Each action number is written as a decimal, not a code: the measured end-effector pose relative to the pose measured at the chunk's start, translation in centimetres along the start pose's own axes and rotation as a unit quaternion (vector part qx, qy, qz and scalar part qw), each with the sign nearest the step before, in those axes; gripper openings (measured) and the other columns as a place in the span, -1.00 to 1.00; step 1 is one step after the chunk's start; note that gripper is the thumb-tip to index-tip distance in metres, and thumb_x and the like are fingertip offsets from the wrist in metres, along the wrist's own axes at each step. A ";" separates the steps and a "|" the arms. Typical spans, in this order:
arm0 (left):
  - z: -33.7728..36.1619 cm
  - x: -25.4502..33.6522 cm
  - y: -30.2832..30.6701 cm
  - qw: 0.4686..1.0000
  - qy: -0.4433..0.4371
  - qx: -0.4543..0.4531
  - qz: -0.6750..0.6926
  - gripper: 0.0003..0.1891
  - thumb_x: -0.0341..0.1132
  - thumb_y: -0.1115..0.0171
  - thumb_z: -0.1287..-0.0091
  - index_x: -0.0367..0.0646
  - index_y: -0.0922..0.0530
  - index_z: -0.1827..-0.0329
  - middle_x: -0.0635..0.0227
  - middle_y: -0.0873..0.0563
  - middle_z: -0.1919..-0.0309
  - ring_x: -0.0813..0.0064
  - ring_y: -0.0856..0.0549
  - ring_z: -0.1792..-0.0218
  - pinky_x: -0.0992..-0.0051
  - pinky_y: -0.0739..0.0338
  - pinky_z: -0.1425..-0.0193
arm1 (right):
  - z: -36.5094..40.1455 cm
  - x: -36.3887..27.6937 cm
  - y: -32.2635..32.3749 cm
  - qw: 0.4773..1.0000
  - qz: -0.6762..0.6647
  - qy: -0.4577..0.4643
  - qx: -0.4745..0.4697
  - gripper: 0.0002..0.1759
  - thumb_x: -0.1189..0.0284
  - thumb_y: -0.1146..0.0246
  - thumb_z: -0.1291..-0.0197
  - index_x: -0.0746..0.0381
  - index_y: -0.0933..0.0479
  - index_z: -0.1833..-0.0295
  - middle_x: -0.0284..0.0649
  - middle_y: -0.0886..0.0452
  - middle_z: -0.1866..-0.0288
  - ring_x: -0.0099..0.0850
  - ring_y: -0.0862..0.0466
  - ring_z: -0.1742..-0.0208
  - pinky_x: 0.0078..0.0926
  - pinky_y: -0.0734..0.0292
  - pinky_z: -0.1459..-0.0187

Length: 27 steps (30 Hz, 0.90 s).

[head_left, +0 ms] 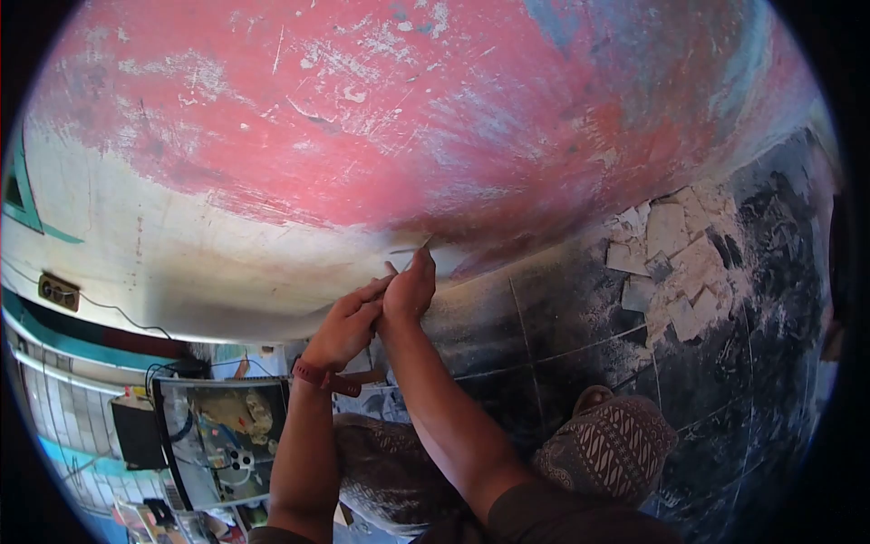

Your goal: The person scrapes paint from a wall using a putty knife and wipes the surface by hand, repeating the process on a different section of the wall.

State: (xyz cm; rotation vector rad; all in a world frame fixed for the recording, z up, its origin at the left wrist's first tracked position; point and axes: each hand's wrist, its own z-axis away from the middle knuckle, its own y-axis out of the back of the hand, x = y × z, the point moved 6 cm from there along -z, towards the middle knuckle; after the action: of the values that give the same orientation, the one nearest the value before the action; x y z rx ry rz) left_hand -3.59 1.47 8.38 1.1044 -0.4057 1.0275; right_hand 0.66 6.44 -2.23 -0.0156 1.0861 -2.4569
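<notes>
At the wall's [362,118] lower edge, the right hand [410,292] grips a thin scraper [424,244], tip touching the paint. The left hand [349,328] curls closed just beside it. Bare floor [562,335] lies between the hands and the rubble [675,263] along the wall.

Renovation site: scraped red wall [381,118], paint flakes [675,263] on floor [562,335].

wall [362,118]: red paint, matt, scratched, worn down to pale patches.
blade [426,242], pinched in my right hand [410,290] against the wall: thin, looks like metal.
floor [562,326] below the wall: dark tiles, dusty and dull.
flakes [671,263] at the wall's foot: pale, chalky, rough.
my trousers [616,444]: patterned cloth.
</notes>
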 end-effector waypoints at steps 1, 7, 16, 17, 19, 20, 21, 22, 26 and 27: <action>0.2 0.2 0.3 1.000 -0.001 -0.002 0.012 -0.55 -0.33 -0.08 -0.58 -0.31 -0.57 -0.45 0.45 -0.75 0.06 0.65 -0.62 0.25 0.56 -0.55 0.19 | -0.3 0.3 -0.1 1.000 -0.001 0.026 0.005 -0.37 0.09 -0.03 -0.66 0.34 -0.31 -0.56 0.02 -0.40 -0.56 0.00 -0.65 -0.34 -0.22 -0.75 -0.05; -1.6 -0.4 1.9 0.992 -0.109 0.038 -0.044 -0.57 -0.40 -0.04 -0.49 -0.37 -0.66 -0.32 0.37 -0.78 0.14 0.66 -0.63 0.21 0.56 -0.55 0.14 | -1.3 0.9 -0.7 0.985 0.064 0.152 0.055 -0.44 0.12 -0.05 -0.67 0.41 -0.46 -0.41 0.04 -0.53 -0.41 -0.14 -0.70 -0.19 -0.22 -0.76 -0.20; -3.0 -1.4 2.7 0.997 -0.066 0.038 0.002 -0.57 -0.36 -0.06 -0.45 -0.41 -0.68 -0.26 0.29 -0.82 0.23 0.52 -0.70 0.24 0.45 -0.62 0.04 | -1.7 0.6 0.1 0.969 0.167 0.145 0.109 -0.45 0.13 -0.06 -0.67 0.43 -0.50 -0.36 0.04 -0.63 -0.24 -0.18 -0.70 -0.12 -0.27 -0.76 -0.03; -3.0 -1.0 2.7 0.994 -0.096 0.040 -0.034 -0.57 -0.36 -0.07 -0.44 -0.41 -0.69 -0.25 0.27 -0.82 0.23 0.51 -0.70 0.25 0.44 -0.62 0.04 | -1.6 0.2 -0.3 0.974 0.144 0.139 0.106 -0.45 0.13 -0.05 -0.67 0.43 -0.50 -0.36 0.02 -0.62 -0.25 -0.19 -0.70 -0.12 -0.26 -0.77 -0.07; -2.6 0.0 1.6 0.981 -0.151 0.045 -0.108 -0.57 -0.36 -0.09 -0.44 -0.42 -0.69 -0.24 0.24 -0.84 0.24 0.49 -0.71 0.26 0.43 -0.62 0.06 | -2.1 -0.3 -0.5 0.986 0.080 0.120 0.085 -0.45 0.13 -0.04 -0.67 0.43 -0.50 -0.36 -0.01 -0.60 -0.26 -0.20 -0.70 -0.12 -0.26 -0.78 -0.10; -2.3 0.3 1.4 0.976 -0.161 0.048 -0.138 -0.58 -0.36 -0.09 -0.43 -0.42 -0.69 -0.23 0.19 -0.84 0.23 0.48 -0.72 0.25 0.42 -0.63 0.05 | -2.4 -0.4 -0.1 0.991 0.038 0.105 0.070 -0.45 0.13 -0.04 -0.67 0.43 -0.51 -0.35 -0.02 -0.60 -0.26 -0.21 -0.70 -0.11 -0.26 -0.79 -0.11; -1.4 1.7 1.0 0.970 -0.169 0.049 -0.167 -0.58 -0.36 -0.10 -0.43 -0.42 -0.70 -0.22 0.15 -0.85 0.23 0.47 -0.73 0.24 0.41 -0.63 0.04 | -2.7 -0.3 -0.1 0.995 -0.004 0.089 0.055 -0.45 0.13 -0.04 -0.67 0.44 -0.52 -0.33 -0.03 -0.60 -0.25 -0.21 -0.70 -0.10 -0.25 -0.79 -0.12; -0.8 2.4 0.5 0.964 -0.174 0.048 -0.195 -0.59 -0.36 -0.10 -0.43 -0.42 -0.70 -0.22 0.11 -0.86 0.22 0.46 -0.74 0.23 0.41 -0.64 0.03 | -2.9 -0.1 0.0 0.994 -0.019 0.084 0.069 -0.44 0.11 -0.06 -0.66 0.45 -0.55 -0.29 -0.03 -0.63 -0.21 -0.21 -0.72 -0.04 -0.28 -0.80 -0.10; -2.3 1.5 0.7 0.971 -0.184 0.063 -0.142 -0.59 -0.33 -0.12 -0.39 -0.39 -0.71 -0.17 -0.11 -0.83 0.23 0.23 -0.78 0.19 0.29 -0.65 -0.01 | -3.1 -0.7 0.0 0.989 0.060 0.112 0.079 -0.46 0.11 -0.05 -0.66 0.44 -0.58 -0.21 -0.06 -0.66 -0.12 -0.25 -0.72 0.02 -0.31 -0.79 0.01; -2.7 0.9 0.9 0.975 -0.170 0.074 -0.119 -0.60 -0.31 -0.12 -0.37 -0.36 -0.72 -0.14 -0.19 -0.80 0.22 0.02 -0.79 0.16 0.22 -0.65 -0.04 | -2.2 -1.1 -0.2 0.982 0.102 0.120 0.105 -0.46 0.11 -0.05 -0.66 0.43 -0.59 -0.20 -0.07 -0.67 -0.09 -0.26 -0.72 0.04 -0.32 -0.78 0.04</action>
State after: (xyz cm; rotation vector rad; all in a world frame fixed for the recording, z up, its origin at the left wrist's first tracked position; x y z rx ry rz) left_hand -4.45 4.35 8.34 1.4333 -0.4622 0.6637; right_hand 1.19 8.53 -3.44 0.4461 0.8669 -2.4146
